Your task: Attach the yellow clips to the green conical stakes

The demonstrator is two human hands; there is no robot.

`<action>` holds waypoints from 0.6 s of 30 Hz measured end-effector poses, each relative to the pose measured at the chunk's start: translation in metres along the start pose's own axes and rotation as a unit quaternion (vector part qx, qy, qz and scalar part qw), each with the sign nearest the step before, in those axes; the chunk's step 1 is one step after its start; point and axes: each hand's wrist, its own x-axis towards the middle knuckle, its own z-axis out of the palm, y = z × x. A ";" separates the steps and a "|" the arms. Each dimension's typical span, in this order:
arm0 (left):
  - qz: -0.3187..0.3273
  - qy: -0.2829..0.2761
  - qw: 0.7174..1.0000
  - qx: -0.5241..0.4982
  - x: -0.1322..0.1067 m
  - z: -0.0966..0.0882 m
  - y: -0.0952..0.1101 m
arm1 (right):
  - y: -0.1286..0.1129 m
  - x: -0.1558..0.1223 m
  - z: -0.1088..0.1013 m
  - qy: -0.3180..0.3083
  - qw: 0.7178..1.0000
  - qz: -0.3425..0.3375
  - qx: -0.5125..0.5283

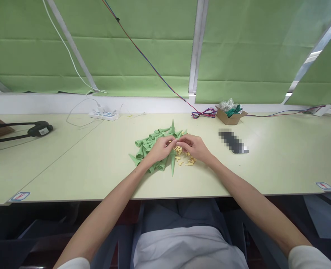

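Note:
My left hand and my right hand meet over the middle of the table, fingertips almost touching. Both are closed in a pinch; whatever lies between the fingers is too small and hidden to name. Under and around my left hand spreads a heap of green plastic cones, hollow at the wide end and pointed at the other. One green cone lies just below the fingertips, its point toward me. Small yellow plastic pieces are scattered beneath and beside my right hand, several of them nearer the table's front edge.
A cardboard box with clear plastic and green material stands at the back right, beside a coiled red-and-blue cable. A pixelated dark object lies right. At the back left is a white power strip; a black strapped item lies far left.

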 end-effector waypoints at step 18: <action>0.016 0.035 0.997 0.060 0.002 0.002 -0.003 | 0.000 0.000 0.002 0.011 1.000 0.023 -0.002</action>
